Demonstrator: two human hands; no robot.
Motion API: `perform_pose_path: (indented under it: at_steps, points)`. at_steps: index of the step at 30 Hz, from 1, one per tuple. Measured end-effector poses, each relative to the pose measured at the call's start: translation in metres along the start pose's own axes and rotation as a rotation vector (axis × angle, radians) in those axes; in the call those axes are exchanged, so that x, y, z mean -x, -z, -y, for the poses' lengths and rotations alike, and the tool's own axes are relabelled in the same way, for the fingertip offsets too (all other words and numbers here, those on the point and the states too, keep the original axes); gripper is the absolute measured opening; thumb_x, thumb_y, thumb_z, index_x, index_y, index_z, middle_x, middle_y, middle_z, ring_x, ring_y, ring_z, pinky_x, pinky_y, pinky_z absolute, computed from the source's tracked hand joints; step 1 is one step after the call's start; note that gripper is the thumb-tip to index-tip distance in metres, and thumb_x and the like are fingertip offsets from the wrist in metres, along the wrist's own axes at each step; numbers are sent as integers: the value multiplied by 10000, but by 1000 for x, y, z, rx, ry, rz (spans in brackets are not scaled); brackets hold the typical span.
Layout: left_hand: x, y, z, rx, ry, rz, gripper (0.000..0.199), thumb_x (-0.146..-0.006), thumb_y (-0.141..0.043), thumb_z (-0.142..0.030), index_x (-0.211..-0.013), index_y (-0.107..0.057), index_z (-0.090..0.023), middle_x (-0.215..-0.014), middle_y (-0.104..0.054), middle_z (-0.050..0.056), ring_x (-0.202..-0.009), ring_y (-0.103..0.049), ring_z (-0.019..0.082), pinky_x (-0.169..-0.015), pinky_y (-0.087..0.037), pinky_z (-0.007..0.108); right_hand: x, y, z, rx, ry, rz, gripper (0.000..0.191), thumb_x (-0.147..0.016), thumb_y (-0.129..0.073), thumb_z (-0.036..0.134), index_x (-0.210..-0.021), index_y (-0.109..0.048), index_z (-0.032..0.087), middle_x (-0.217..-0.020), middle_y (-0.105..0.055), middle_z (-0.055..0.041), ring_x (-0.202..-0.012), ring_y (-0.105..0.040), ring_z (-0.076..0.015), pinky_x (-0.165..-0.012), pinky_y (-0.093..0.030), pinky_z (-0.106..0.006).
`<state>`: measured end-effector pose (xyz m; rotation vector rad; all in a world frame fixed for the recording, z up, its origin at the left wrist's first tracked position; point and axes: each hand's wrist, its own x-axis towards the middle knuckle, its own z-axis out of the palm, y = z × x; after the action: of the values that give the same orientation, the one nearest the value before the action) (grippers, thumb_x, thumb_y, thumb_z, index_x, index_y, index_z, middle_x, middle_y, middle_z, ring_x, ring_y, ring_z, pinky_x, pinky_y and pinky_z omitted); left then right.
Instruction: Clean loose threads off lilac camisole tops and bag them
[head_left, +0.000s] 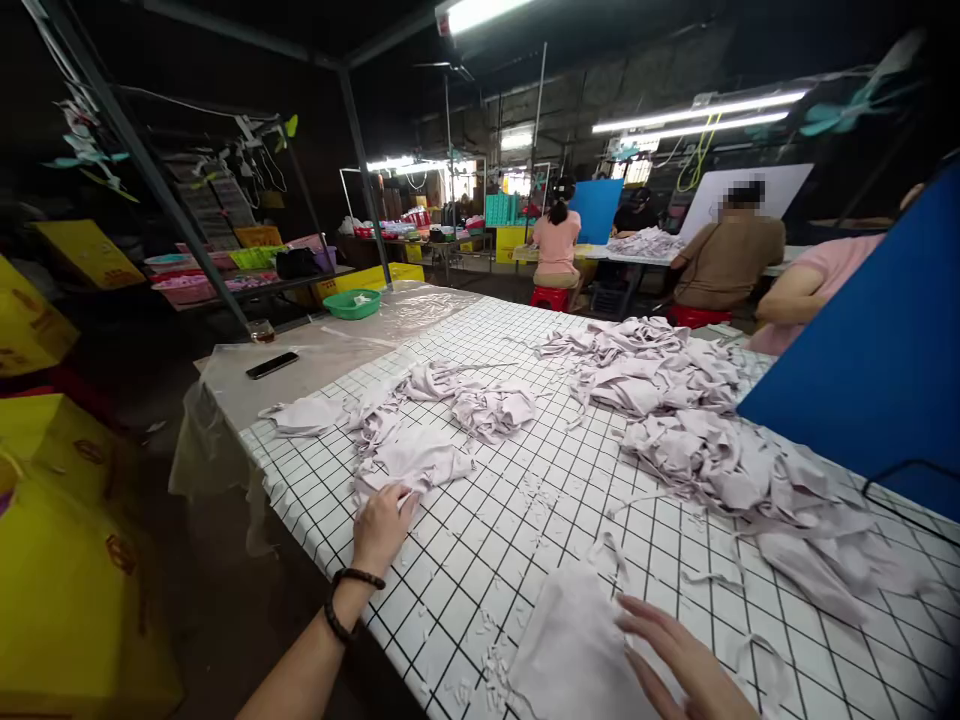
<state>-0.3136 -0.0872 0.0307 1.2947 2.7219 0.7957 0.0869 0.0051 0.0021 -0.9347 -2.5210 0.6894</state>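
Observation:
My left hand (384, 527), a dark beaded bracelet (341, 600) on its wrist, is at the near edge of a pale lilac cloth piece (420, 462). Its fingers are closed on that edge, and a small white bit shows by the thumb. That piece lies against a loose heap of similar cloth (427, 385). At the lower right my right hand (679, 655) is open, fingers apart, its tips at the side of another pale cloth piece (570, 635) with a thin strap. Part of this hand is cut off by the frame.
Larger piles of cloth (712, 460) lie right, beside a blue panel (870, 370). White scraps (491, 660) dot the checked tabletop (517, 520). A phone (272, 365), a glass (261, 331) and a green basket (352, 304) sit at the far left. Several people sit beyond; yellow boxes (75, 560) stand left.

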Motion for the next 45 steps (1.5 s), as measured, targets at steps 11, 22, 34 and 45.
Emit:
perform_pose_path:
  at_steps: [11, 22, 34, 45]
  points:
    - [-47, 3, -147, 1345, -43, 254, 354, -717, -682, -453, -835, -560, -142, -738, -605, -3, -629, -547, 92, -583, -432, 200, -185, -21, 97, -739, -102, -126, 233, -821, -537, 380, -893, -609, 170, -760, -618, -20, -689, -561, -157, -635, -471, -276]
    - [-85, 3, -159, 1060, -192, 365, 372, -717, -670, -478, -866, -704, -138, -774, -621, 34, -663, -499, 106, -571, -377, 203, -167, 93, 8, -880, -169, -107, 307, -761, -651, 469, -782, -688, 165, -794, -644, -31, -801, -549, -177, -804, -408, -320]
    - [-15, -36, -99, 1089, 14, 674, 484, -631, -755, -285, -1073, -607, -156, -864, -533, 19, -758, -521, 116, -685, -450, 245, -120, 49, 4, -795, -218, 211, 188, -818, -567, 337, -729, -559, 171, -684, -507, 8, -634, -446, -121, -616, -378, -262]
    - [43, -32, -33, 929, 68, 779, 465, -735, -605, -173, -1191, -515, -190, -1138, -540, 81, -885, -544, 136, -814, -462, 288, -81, 18, 39, -69, 0, 440, 116, -852, -492, 272, -787, -567, 212, -788, -580, -15, -790, -511, -178, -904, -363, -460]
